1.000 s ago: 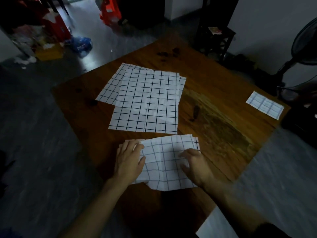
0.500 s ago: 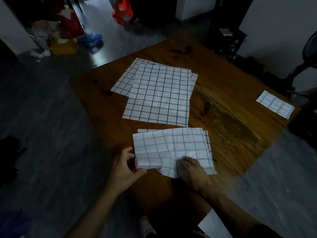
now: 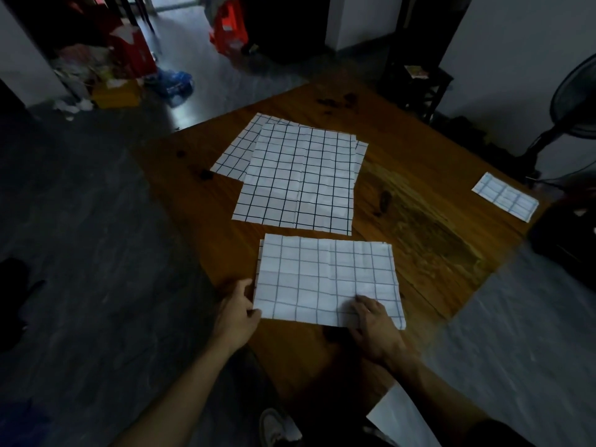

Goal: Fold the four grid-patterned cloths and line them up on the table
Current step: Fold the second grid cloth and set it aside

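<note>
A grid-patterned cloth (image 3: 325, 279), folded in half, lies flat near the table's front edge. My left hand (image 3: 237, 312) holds its lower left corner between thumb and fingers. My right hand (image 3: 371, 321) presses on its lower right part with the fingers laid flat. Behind it two unfolded grid cloths lie stacked: the upper one (image 3: 300, 182) partly covers the lower one (image 3: 240, 146), which sticks out to the left. A small folded grid cloth (image 3: 504, 196) sits at the table's right edge.
The wooden table (image 3: 429, 233) has dark stains at the back. A fan (image 3: 574, 101) stands to the right and a dark chair (image 3: 416, 79) behind the table. Red boxes and clutter (image 3: 106, 66) sit on the floor at the far left.
The crumpled cloth has been spread out flat into a neat half-fold. My left hand moved off its top to its left corner, and my right hand slid to its lower right.
</note>
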`<state>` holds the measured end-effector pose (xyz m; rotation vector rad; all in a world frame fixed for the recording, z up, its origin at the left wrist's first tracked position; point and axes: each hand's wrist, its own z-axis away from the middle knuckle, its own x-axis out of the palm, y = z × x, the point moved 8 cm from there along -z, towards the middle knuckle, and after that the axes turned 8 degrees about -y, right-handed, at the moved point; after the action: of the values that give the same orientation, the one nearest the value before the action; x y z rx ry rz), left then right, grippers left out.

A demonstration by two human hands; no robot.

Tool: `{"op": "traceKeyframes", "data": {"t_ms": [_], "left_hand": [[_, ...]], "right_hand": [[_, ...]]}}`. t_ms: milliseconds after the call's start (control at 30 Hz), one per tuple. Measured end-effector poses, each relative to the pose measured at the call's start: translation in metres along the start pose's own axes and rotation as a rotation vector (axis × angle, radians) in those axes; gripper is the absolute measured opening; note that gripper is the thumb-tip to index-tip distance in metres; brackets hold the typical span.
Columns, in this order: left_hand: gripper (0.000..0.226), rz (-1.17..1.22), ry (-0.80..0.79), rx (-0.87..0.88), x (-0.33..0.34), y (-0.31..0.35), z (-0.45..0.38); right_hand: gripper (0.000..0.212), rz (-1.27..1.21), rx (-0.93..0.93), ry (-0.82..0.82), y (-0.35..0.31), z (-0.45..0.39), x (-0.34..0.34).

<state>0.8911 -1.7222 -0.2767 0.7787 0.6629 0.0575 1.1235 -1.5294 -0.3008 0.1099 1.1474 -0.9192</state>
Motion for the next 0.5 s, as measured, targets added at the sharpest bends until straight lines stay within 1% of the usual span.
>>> {"op": "traceKeyframes", "data": {"t_ms": [67,100,167,200,267,400,433,500], "left_hand": [[0.068,-0.114,0.036,-0.001,-0.001,0.002,0.002],[0.063,-0.206,0.088,0.024,-0.003,0.006,0.003],[0.052,-0.415,0.185,0.138,-0.003,0.023,0.008],[0.048,-0.506,0.195,0.209,0.002,0.032,0.011],[0.045,-0.616,0.144,0.347,0.023,0.049,0.014],[0.037,-0.701,-0.053,0.57,0.083,0.074,0.023],[0.035,-0.714,-0.089,0.602,0.095,0.077,0.024],[0.033,-0.749,-0.118,0.606,0.108,0.078,0.025]], "right_hand": [[0.057,-0.016,0.004,0.017,0.001,0.002,-0.002],[0.057,-0.02,0.002,0.031,0.001,0.002,-0.003],[0.057,-0.023,-0.005,0.063,0.0,0.004,-0.006],[0.056,-0.022,-0.015,0.08,-0.001,0.005,-0.007],[0.053,-0.025,-0.061,0.108,-0.007,0.008,-0.008],[0.047,0.004,-0.188,0.087,-0.03,0.012,-0.001],[0.045,0.004,-0.219,0.074,-0.035,0.012,0.002],[0.042,-0.003,-0.279,0.051,-0.04,0.013,0.007]]}}
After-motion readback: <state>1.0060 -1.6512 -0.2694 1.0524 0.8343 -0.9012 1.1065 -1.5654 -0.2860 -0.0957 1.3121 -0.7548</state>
